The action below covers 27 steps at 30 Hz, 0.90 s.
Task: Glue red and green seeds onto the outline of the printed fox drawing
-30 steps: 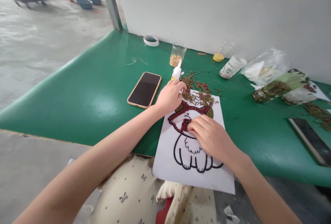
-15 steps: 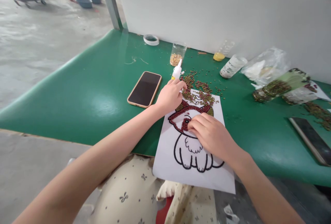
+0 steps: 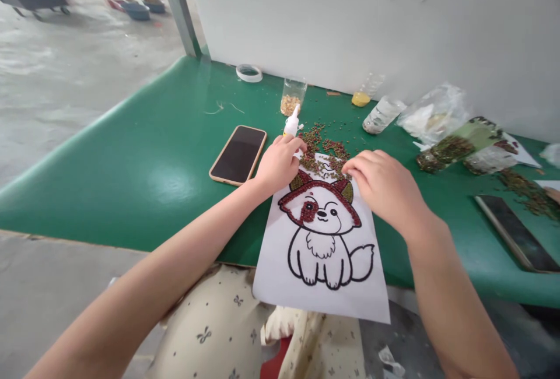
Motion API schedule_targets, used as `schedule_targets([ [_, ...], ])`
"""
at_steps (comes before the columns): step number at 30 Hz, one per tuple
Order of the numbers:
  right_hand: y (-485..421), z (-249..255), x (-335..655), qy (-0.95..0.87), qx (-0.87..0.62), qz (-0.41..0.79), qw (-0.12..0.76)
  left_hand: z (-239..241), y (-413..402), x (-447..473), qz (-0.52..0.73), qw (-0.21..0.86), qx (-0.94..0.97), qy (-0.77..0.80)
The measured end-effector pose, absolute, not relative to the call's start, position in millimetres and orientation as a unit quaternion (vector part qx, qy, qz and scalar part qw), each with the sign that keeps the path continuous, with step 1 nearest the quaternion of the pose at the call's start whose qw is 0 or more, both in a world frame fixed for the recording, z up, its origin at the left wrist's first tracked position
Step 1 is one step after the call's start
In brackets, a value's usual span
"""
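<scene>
A white sheet (image 3: pixel 271 277) printed with a cartoon puppy hangs partly over the table's front edge. Dark red beans fill the border of the head and one eye patch; green ones fill the inner ears. My left hand (image 3: pixel 279 162) rests by the sheet's upper left edge, thumb and fingers loosely apart. Just behind it is a white glue bottle (image 3: pixel 292 123), its lower part hidden by the fingers. Over the sheet's upper right corner, my right hand (image 3: pixel 380 183) has thumb and fingertips pinched at the loose bean pile (image 3: pixel 336 148); anything between them is too small to make out.
Left of the sheet lies a phone (image 3: pixel 238 154). A cup of pale grains (image 3: pixel 291 99), a tape roll (image 3: pixel 249 73) and several plastic bottles stand or lie behind. To the right are a plastic bag (image 3: pixel 433 112), a dark phone (image 3: pixel 516 233) and part of another person's hand (image 3: pixel 552 193).
My right hand has moved up and right, from the puppy's face to the loose beans, uncovering the face and tail. My left hand stays beside the glue bottle. The view has shifted slightly.
</scene>
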State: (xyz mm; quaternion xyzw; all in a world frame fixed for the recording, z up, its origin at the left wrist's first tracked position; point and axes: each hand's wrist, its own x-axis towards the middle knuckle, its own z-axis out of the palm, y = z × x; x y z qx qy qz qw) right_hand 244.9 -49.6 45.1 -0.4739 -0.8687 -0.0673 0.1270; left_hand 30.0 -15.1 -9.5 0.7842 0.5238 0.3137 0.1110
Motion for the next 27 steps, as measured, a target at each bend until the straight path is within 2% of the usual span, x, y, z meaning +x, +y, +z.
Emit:
schedule_targets([
  [3,-21.9,41.8,250.0,-0.849,-0.504,-0.082,0.134,-9.6,-13.3,27.6,0.316,0.100,0.780,0.530],
  [7,7.2,16.5,247.8,-0.804,-0.530,-0.116,0.242,-10.1,-10.4,23.9,0.335,0.091,0.771,0.533],
  [14,25.8,-25.4,254.4,-0.817,-0.498,-0.002,0.289,-4.6,-10.7,19.7,0.343,0.112,0.727,0.585],
  [27,27.4,-31.9,251.5,-0.823,-0.499,0.068,0.261,-5.9,-7.1,15.6,0.313,0.150,0.714,0.608],
])
